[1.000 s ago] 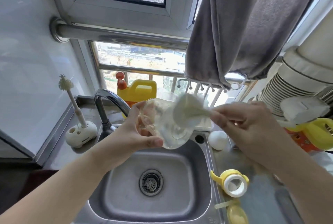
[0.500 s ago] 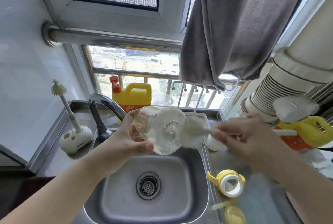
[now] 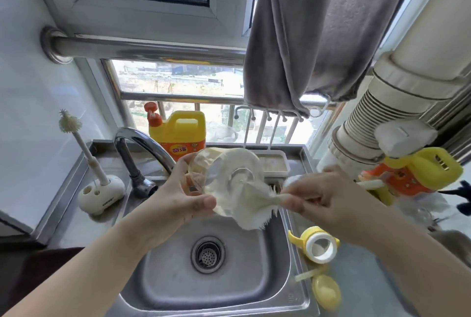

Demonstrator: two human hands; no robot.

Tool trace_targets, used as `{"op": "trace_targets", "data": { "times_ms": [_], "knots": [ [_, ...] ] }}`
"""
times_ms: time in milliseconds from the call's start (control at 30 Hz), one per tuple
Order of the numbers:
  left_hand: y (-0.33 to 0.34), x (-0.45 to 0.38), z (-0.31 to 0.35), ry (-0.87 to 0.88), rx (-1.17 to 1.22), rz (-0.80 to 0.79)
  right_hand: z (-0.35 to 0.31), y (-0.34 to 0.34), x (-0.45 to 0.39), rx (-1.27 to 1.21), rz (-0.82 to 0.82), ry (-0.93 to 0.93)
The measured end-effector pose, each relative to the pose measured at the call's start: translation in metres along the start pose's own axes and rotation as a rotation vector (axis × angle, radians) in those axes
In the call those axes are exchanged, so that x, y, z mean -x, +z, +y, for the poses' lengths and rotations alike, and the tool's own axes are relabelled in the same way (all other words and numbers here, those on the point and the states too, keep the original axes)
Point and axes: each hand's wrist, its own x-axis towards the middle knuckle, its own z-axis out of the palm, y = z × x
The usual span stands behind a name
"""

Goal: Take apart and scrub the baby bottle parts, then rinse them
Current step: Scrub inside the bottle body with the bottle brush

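Note:
My left hand (image 3: 175, 197) grips a clear baby bottle (image 3: 226, 176) over the steel sink (image 3: 163, 276), its base turned toward me. My right hand (image 3: 323, 197) holds the handle of a pale silicone bottle brush (image 3: 252, 207), whose bristled head lies against the bottle's base and lower side. On the counter right of the sink lie the yellow handled bottle collar with a white ring (image 3: 317, 245), a yellow cap (image 3: 326, 291) and a pale straw piece (image 3: 305, 276). A white rounded part (image 3: 293, 180) shows behind my right hand.
A chrome tap (image 3: 135, 148) arches at the sink's back left. A small nipple brush stands in a white holder (image 3: 100, 194) at left. A yellow detergent jug (image 3: 181, 133) and a beige tray (image 3: 272, 163) sit behind. A grey towel (image 3: 318, 36) hangs above; clutter fills the right counter.
The brush head has swept down from the bottle's upper right to its lower base. Both hands and the bottle stayed over the sink; the camera tilted slightly.

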Motion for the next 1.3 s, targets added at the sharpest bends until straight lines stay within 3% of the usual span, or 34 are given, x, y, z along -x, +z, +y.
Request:
{"op": "trace_targets", "data": {
  "times_ms": [67, 167, 300, 433, 500, 567, 667, 733, 833, 1033, 1300],
  "knots": [
    [0.000, -0.001, -0.001, -0.010, -0.016, 0.014, 0.012, -0.006, 0.008, -0.056, 0.062, 0.111],
    [0.014, -0.008, -0.008, -0.032, -0.008, -0.008, 0.014, -0.009, 0.008, -0.170, 0.200, 0.104],
    [0.022, -0.018, -0.014, -0.040, -0.010, -0.031, 0.030, 0.000, 0.029, 0.017, -0.054, 0.164],
    [0.038, -0.034, -0.029, -0.068, -0.063, -0.066, 0.044, -0.013, 0.038, -0.184, 0.259, 0.285],
    [0.049, -0.043, -0.038, -0.083, -0.067, -0.087, 0.045, -0.010, 0.042, -0.227, 0.216, 0.274],
    [0.060, -0.054, -0.045, -0.113, -0.091, -0.054, 0.058, 0.001, 0.057, -0.154, 0.095, 0.385],
    [0.069, -0.081, -0.070, -0.133, -0.332, 0.107, 0.088, 0.005, 0.089, -0.038, 0.101, 0.643],
    [0.073, -0.104, -0.091, -0.017, -0.640, 0.158, 0.105, 0.009, 0.104, -0.011, 0.179, 0.722],
    [0.083, -0.135, -0.119, 0.225, -1.023, 0.010, 0.125, 0.018, 0.116, 0.061, 0.202, 0.813],
    [0.101, -0.170, -0.144, 0.346, -1.234, -0.126, 0.162, 0.036, 0.128, -0.008, 0.170, 0.932],
    [0.115, -0.187, -0.157, 0.473, -1.519, -0.317, 0.184, 0.046, 0.115, -0.175, 0.196, 0.908]
  ]
}}
